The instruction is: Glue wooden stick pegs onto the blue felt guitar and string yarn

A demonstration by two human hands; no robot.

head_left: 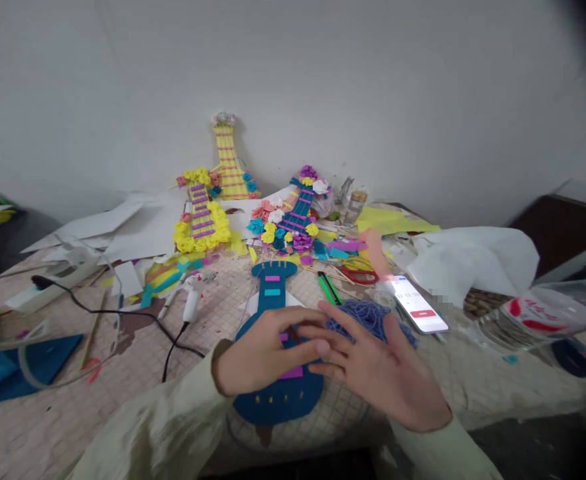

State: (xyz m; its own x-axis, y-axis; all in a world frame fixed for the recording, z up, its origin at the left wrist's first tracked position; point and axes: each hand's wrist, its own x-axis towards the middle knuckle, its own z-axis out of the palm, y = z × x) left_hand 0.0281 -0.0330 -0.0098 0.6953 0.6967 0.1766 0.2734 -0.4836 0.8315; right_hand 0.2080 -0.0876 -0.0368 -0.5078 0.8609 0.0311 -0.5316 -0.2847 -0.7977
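A flat blue guitar-shaped craft piece point(273, 407) lies in front of me, with pink and light-blue strips on its neck and body. Small pegs stand in a row at its head and at its lower end. Over its middle is my left hand point(265, 350), fingers stretched to the right and thumb apart. My right hand point(385, 363) has its palm partly turned up and its fingers spread. The fingertips of both hands meet or overlap; whether they touch I cannot tell. Neither hand shows anything held. Behind my right hand sits a tangled heap of bluish-purple yarn point(360, 317).
Left are a white glue gun point(191, 300), its black cord and a power strip point(55, 283). A green utility knife point(329, 288), red-handled scissors point(360, 275) and a lit phone point(419, 303) lie beyond the yarn. Decorated guitars point(203, 213) stand behind. A plastic bottle point(537, 310) lies right.
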